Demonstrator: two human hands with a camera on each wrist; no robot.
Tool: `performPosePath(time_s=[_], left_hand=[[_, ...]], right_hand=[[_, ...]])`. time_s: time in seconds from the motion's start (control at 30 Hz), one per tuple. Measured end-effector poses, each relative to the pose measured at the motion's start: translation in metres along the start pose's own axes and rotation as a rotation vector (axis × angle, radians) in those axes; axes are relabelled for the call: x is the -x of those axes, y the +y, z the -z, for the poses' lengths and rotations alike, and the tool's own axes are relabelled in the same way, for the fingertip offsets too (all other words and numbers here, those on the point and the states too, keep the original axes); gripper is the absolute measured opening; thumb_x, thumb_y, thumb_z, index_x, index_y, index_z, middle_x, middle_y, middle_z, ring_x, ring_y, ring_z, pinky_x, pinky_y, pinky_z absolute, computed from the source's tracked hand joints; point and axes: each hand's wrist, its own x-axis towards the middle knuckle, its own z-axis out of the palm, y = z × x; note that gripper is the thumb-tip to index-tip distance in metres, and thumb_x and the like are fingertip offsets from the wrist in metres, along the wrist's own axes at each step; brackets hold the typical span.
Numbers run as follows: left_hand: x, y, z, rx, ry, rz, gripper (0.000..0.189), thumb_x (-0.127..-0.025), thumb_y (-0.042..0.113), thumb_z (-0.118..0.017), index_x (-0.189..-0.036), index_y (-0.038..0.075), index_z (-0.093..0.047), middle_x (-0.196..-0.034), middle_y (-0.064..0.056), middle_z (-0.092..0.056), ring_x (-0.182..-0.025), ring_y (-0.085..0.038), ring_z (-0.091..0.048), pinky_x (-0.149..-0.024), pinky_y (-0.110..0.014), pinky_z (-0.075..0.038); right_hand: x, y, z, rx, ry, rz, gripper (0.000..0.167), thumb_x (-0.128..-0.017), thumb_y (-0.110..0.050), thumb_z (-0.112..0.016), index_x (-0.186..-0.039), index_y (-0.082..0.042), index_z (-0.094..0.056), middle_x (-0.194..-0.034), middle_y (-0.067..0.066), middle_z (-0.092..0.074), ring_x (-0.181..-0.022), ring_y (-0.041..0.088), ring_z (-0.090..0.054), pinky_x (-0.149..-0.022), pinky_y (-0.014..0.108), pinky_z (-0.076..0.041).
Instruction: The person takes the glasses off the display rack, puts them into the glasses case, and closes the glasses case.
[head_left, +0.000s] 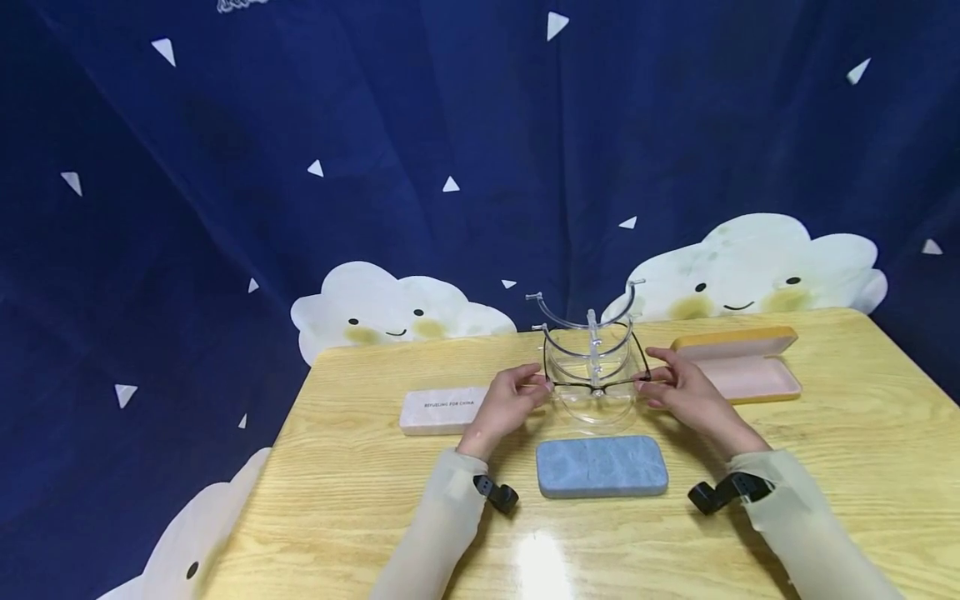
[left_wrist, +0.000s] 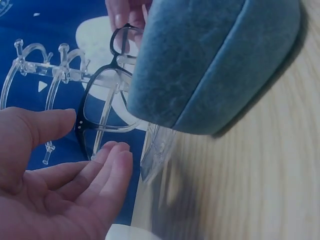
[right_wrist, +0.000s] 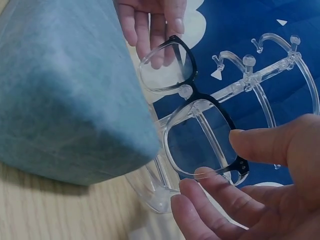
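A pair of black and clear-rimmed eyeglasses (head_left: 570, 384) is at the lowest tier of a clear plastic display stand (head_left: 594, 342), its bridge against the stand's knob. My left hand (head_left: 517, 400) holds one front corner, thumb on the dark upper edge and fingers by the lower rim in the left wrist view. The opposite corner is between the thumb and fingers of my right hand (head_left: 686, 396); the right wrist view shows that thumb against the black frame (right_wrist: 225, 117). Two upper curved tiers of the stand carry no glasses. The temples extend back past the stand.
A blue marbled glasses case (head_left: 602, 467) lies closed in front of the stand and fills part of both wrist views. To the left is a pale case (head_left: 442, 410) with lettering. An orange case with pink lining (head_left: 750, 379) lies open at right on the wooden table (head_left: 337, 500).
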Motion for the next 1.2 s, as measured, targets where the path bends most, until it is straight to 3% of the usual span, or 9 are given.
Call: performPosePath(time_s=[0.27, 0.63, 0.8, 0.93, 1.13, 1.2], left_hand=[[-0.002, 0.000, -0.002, 0.028, -0.005, -0.009, 0.053, -0.100, 0.018, -0.069, -0.147, -0.005, -0.054, -0.127, -0.021, -0.070, -0.108, -0.021, -0.072, -0.089, -0.024, -0.061], [-0.003, 0.003, -0.003, 0.074, 0.006, -0.005, 0.050, -0.101, 0.014, -0.068, -0.145, -0.006, -0.056, -0.127, -0.024, -0.069, -0.113, -0.031, -0.073, -0.095, -0.034, -0.062], [-0.004, 0.002, -0.003, 0.086, 0.011, -0.011, 0.049, -0.101, 0.011, -0.068, -0.145, -0.008, -0.055, -0.122, -0.024, -0.070, -0.107, -0.029, -0.075, -0.094, -0.037, -0.063], [-0.002, 0.004, -0.001, 0.086, 0.008, -0.010, 0.050, -0.100, 0.011, -0.069, -0.144, -0.008, -0.056, -0.118, -0.022, -0.071, -0.098, -0.018, -0.075, -0.089, -0.031, -0.063], [0.001, 0.007, 0.003, 0.105, -0.017, -0.027, 0.048, -0.099, 0.005, -0.068, -0.143, -0.009, -0.056, -0.113, -0.025, -0.072, -0.090, -0.017, -0.076, -0.084, -0.028, -0.064], [0.001, 0.010, 0.005, 0.114, -0.028, -0.029, 0.048, -0.098, 0.003, -0.067, -0.143, -0.010, -0.056, -0.113, -0.027, -0.073, -0.088, -0.016, -0.076, -0.084, -0.030, -0.065]], right_hand=[[0.001, -0.001, -0.001, 0.006, 0.003, 0.005, 0.075, -0.103, -0.005, -0.060, -0.161, 0.012, -0.016, -0.131, 0.037, -0.062, -0.093, -0.002, -0.067, -0.085, 0.028, -0.063], [0.001, -0.004, 0.002, 0.028, -0.006, 0.001, 0.076, -0.104, -0.015, -0.063, -0.161, 0.010, -0.020, -0.121, 0.027, -0.071, -0.092, 0.001, -0.068, -0.082, 0.029, -0.063], [0.001, -0.006, 0.004, 0.033, -0.012, -0.001, 0.077, -0.104, -0.017, -0.065, -0.160, 0.010, -0.021, -0.114, 0.019, -0.075, -0.088, 0.001, -0.069, -0.079, 0.028, -0.062], [0.002, -0.009, 0.006, 0.044, -0.017, -0.014, 0.079, -0.104, -0.022, -0.065, -0.161, 0.008, -0.021, -0.112, 0.014, -0.076, -0.084, 0.003, -0.067, -0.077, 0.027, -0.061], [0.007, -0.016, 0.009, 0.057, -0.034, -0.051, 0.079, -0.104, -0.028, -0.064, -0.161, 0.008, -0.023, -0.118, 0.019, -0.077, -0.074, 0.013, -0.067, -0.072, 0.028, -0.057], [0.008, -0.019, 0.010, 0.074, -0.046, -0.058, 0.079, -0.105, -0.029, -0.063, -0.160, 0.009, -0.023, -0.121, 0.021, -0.076, -0.079, 0.011, -0.069, -0.073, 0.028, -0.058]])
